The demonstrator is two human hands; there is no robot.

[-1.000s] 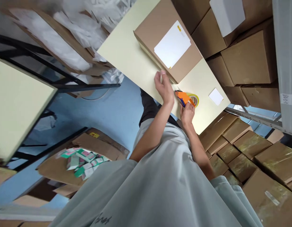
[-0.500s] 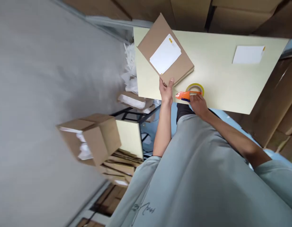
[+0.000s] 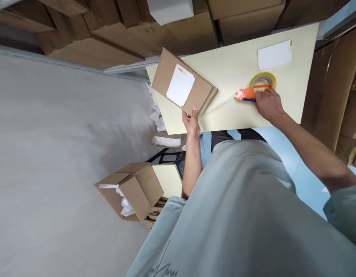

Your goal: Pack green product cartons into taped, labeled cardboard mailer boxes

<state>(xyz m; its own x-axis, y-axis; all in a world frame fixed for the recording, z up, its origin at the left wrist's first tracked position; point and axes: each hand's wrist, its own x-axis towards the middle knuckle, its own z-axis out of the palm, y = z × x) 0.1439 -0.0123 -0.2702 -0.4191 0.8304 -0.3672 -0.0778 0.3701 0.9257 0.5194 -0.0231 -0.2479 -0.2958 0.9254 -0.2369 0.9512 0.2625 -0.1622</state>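
Observation:
My left hand grips the near corner of a flat brown cardboard box, thumb on top and fingers at the edge. The box sits at an angle over the left part of the pale table, with a white label sheet on its upper face. Closed round an orange tape dispenser is my right hand; the dispenser carries a yellow-rimmed tape roll. A strip of clear tape stretches from the dispenser's tip toward the box's near side.
Another white label sheet lies at the table's right end. Stacked cartons line the back, one white box among them. Tall cardboard stands to the right. An open carton with white paper is at lower left, beside the grey wall.
My right hand has moved right with the tape dispenser, away from the box, and a strip of tape now spans the gap. My left hand still holds the box. The view has turned.

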